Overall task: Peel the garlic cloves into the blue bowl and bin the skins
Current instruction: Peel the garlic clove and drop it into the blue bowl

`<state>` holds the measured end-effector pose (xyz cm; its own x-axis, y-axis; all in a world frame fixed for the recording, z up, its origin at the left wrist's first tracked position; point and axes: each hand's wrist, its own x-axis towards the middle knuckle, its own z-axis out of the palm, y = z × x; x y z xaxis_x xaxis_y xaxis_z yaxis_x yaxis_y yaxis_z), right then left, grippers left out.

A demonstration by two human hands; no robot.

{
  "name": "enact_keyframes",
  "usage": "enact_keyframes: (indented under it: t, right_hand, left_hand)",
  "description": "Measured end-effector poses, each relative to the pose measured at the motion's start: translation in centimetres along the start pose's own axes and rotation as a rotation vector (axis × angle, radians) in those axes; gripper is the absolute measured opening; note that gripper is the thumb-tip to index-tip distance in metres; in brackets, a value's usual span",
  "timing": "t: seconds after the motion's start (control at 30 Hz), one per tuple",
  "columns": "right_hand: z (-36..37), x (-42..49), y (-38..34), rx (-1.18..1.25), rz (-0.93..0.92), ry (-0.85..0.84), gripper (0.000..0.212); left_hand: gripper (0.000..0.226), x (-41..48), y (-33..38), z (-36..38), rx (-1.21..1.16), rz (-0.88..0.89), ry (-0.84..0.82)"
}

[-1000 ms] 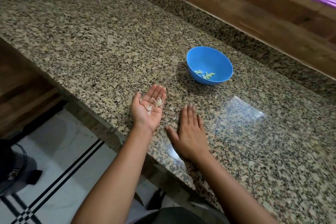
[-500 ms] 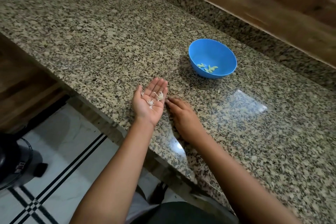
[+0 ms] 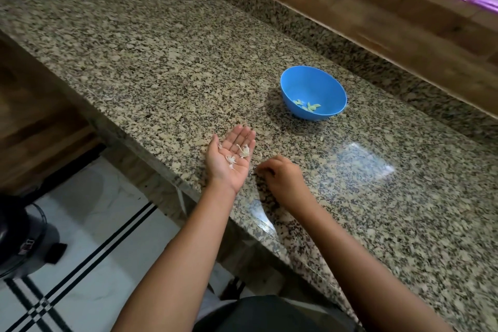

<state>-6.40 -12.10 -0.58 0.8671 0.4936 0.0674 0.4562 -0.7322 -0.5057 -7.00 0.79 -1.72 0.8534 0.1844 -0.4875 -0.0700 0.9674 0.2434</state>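
Note:
The blue bowl (image 3: 293,83) stands on the granite counter (image 3: 161,62) with several pale green peeled garlic cloves (image 3: 307,105) at its bottom. My left hand (image 3: 229,171) lies palm up at the counter's front edge, fingers straight, with a few white garlic skins (image 3: 244,150) on the palm. Just right of it, my right hand (image 3: 283,178) rests on the counter with its fingers curled and their tips touching the stone. No skin shows in its fingers. One loose skin flake (image 3: 260,155) lies on the counter between the two hands.
A dark round container (image 3: 16,240) stands on the white tiled floor at the lower left, below the counter's edge. A small pale bit (image 3: 322,139) lies on the counter in front of the bowl. A wooden wall runs along the back.
My right hand went from lying flat on the counter to curled, and slid left toward my left palm. My left hand stayed palm up with the skins.

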Motion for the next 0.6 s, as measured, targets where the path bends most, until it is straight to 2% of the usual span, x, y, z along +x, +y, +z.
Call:
enact_keyframes:
  t: [0.1,0.17,0.33,0.43,0.53,0.6]
  right_hand:
    - [-0.8,0.5,-0.9,0.347,0.275,0.055,0.016]
    - [-1.3,0.8,-1.9,0.517,0.328,0.083,0.013]
    - [-1.7,1.7,-4.0,0.437,0.189,0.022,0.018]
    - [-1.8,1.8,-4.0,0.512,0.21,0.046,0.016]
    - [-2.1,1.2,-3.0,0.545,0.266,0.138,0.011]
    - [-1.9,0.3,-2.0,0.358,0.243,0.131,0.03]
  left_hand:
    - [0.055,-0.1,-0.2,-0.1,0.011,0.007,-0.003]
    - [0.054,-0.2,-0.2,-0.1,0.022,0.008,0.0]
    - [0.051,0.1,-0.7,0.0,0.144,-0.024,0.031]
    - [0.045,0.0,-0.8,0.0,0.14,-0.051,0.019]
    - [0.044,0.1,-0.6,0.0,0.072,-0.034,0.014]
    - [0.044,0.2,0.1,-0.1,-0.011,-0.009,-0.001]
